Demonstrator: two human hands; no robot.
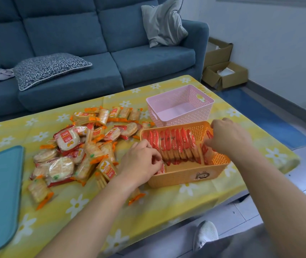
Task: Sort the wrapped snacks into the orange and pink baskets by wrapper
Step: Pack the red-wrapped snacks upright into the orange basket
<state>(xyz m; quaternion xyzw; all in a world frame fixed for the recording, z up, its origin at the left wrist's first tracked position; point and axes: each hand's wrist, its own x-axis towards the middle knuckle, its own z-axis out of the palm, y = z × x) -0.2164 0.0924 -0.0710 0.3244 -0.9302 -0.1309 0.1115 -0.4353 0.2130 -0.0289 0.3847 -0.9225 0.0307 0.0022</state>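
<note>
Your left grip (141,161) is pinching a red snack (160,169) at the orange basket (185,176)'s near-left rim; right grip (228,138) clutches the row's end pack (205,148), free space beside it.

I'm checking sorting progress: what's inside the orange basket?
The orange basket holds a row of red-wrapped snacks standing on edge. The left hand pinches one snack at the near-left corner. The right hand covers the row's right end; the floor under the row is hidden.

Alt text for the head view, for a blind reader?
The left hand pinches a red-wrapped snack at the near-left corner of the orange basket; the right hand grips red packs standing inside. The pink basket is empty; unsorted snacks lie left.
</note>
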